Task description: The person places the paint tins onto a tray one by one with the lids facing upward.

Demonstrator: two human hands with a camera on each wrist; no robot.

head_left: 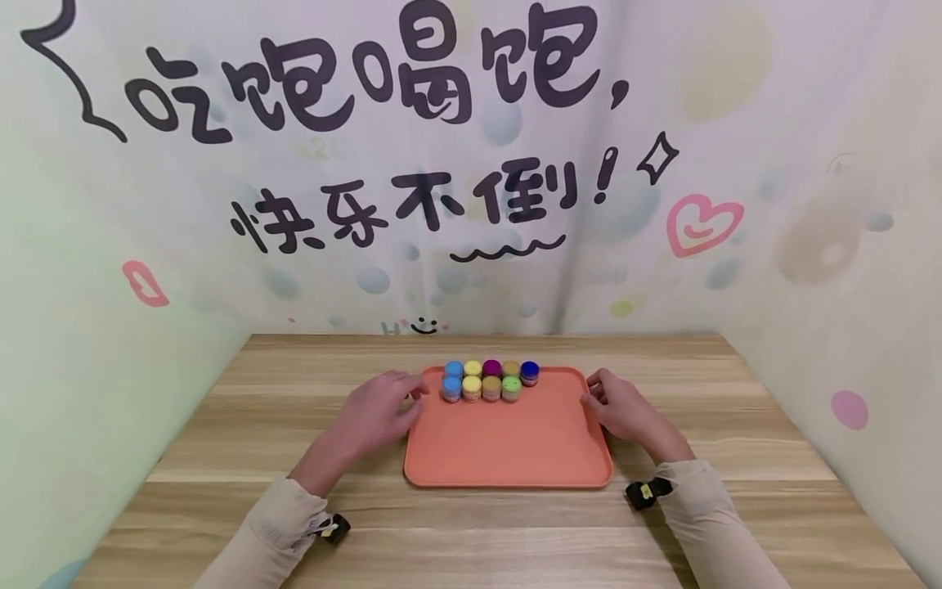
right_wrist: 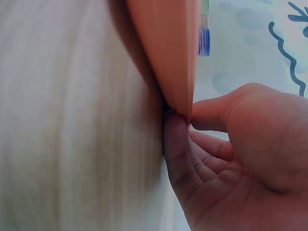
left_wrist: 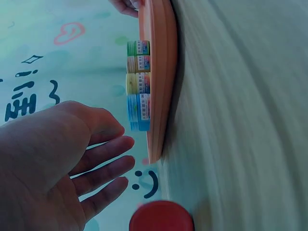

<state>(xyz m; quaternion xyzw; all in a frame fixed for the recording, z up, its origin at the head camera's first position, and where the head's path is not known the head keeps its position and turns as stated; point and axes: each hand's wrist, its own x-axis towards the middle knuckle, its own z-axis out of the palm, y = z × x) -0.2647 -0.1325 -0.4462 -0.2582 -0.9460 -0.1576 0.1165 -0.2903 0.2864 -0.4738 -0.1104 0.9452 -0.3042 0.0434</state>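
An orange tray (head_left: 508, 450) lies on the table, with several small round jars (head_left: 471, 388) in two rows near its far left corner. Their lids are blue, yellow, purple, tan and green; a jar with a dark blue lid (head_left: 529, 374) ends the back row at the right. By the tray's left edge is my left hand (head_left: 383, 405); in the left wrist view its fingers (left_wrist: 108, 161) are loosely bent, hold nothing and look apart from the tray. My right hand (head_left: 620, 407) pinches the tray's right rim, thumb above and a finger (right_wrist: 176, 134) against its underside.
The wooden table (head_left: 478, 532) reaches back to a printed curtain (head_left: 471, 286) with black writing. A red round object (left_wrist: 161, 217) shows at the bottom of the left wrist view. Each wrist wears a black device (head_left: 648, 492).
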